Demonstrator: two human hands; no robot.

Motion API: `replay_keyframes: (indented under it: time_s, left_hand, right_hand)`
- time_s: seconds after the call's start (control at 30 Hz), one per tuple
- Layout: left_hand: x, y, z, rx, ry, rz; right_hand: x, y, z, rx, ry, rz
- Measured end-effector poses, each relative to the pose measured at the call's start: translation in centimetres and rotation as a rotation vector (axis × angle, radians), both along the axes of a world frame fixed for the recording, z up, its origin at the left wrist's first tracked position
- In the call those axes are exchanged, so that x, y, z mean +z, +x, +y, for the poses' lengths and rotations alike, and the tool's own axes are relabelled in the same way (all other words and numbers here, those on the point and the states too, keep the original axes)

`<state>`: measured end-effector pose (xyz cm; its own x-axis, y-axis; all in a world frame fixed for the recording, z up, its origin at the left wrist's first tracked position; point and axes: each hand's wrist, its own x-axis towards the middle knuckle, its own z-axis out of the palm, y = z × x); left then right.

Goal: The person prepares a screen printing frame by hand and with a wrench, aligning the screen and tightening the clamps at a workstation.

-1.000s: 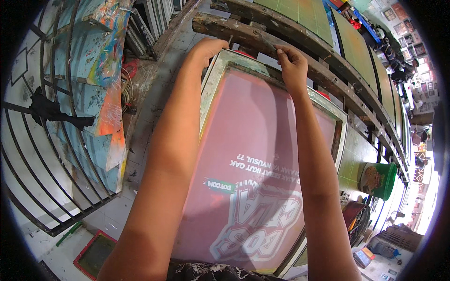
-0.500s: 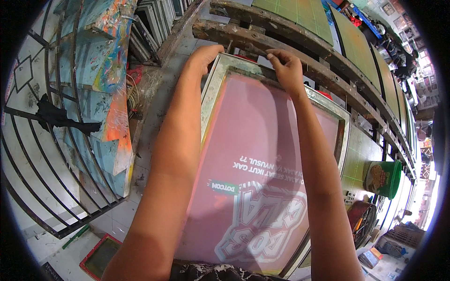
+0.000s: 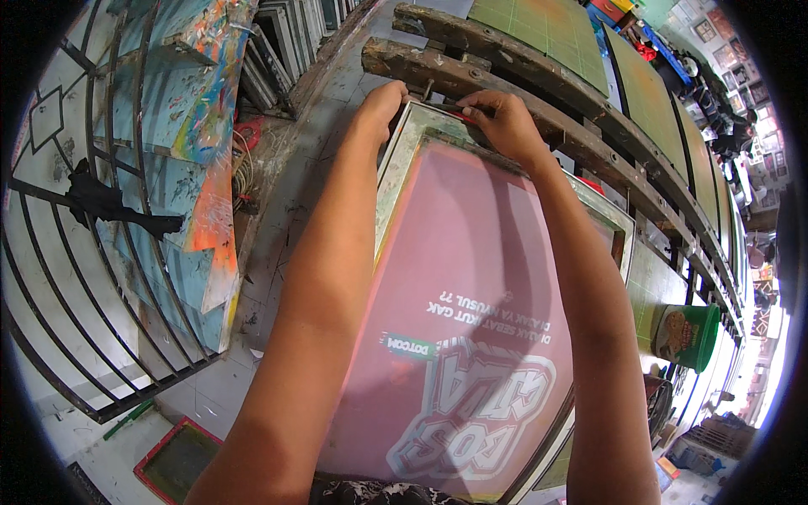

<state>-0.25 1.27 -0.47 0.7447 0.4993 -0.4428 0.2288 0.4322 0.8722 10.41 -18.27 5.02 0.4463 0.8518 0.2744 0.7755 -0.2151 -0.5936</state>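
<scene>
A screen-printing frame (image 3: 461,227) with pink mesh and pale lettering lies in front of me, its worn metal rim around it. At the far left corner my left hand (image 3: 385,111) is closed, its fingers curled down beside the rim. What they grip, if anything, is hidden. My right hand (image 3: 503,124) is over the far rim, thumb and fingers pinched together at a small red piece (image 3: 459,116). I cannot make out what it pinches. A bolt (image 3: 427,89) stands upright between the hands, just beyond the rim.
Dark stained rails (image 3: 505,84) run past the frame's far side, with green printing boards (image 3: 547,38) beyond. A green bucket (image 3: 699,337) stands at right. On the left are a black metal grille (image 3: 143,391), paint-splashed boards (image 3: 181,109) and stacked frames (image 3: 273,59). A red-edged screen (image 3: 178,459) lies lower left.
My right hand has slid left along the far rim, closer to my left hand, and its fingers have come down. The view has shifted slightly. My left hand stays at the corner.
</scene>
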Motion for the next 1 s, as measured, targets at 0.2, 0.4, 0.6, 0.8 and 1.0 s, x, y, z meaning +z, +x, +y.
replay_keyframes:
  time_s: [0.2, 0.4, 0.6, 0.8, 1.0]
  left_hand:
    - [0.3, 0.1, -0.5, 0.054, -0.041, -0.045]
    - [0.8, 0.3, -1.3, 0.083, -0.032, -0.083]
    - [0.3, 1.4, -0.9, -0.153, -0.174, -0.186]
    - [-1.5, 2.0, 0.6, -0.146, -0.156, -0.203]
    - [-0.6, 2.1, -0.7, -0.143, -0.09, -0.181]
  right_hand:
    - [-0.1, -0.6, 0.4, 0.018, -0.03, -0.003]
    - [0.6, -0.5, 0.9, 0.045, -0.056, -0.074]
    - [2.5, 0.2, 2.3, 0.09, -0.171, -0.236]
    - [5.4, -0.2, 5.8, 0.195, -0.344, -0.489]
    - [8.2, -1.9, 9.8, 0.23, -0.614, -0.678]
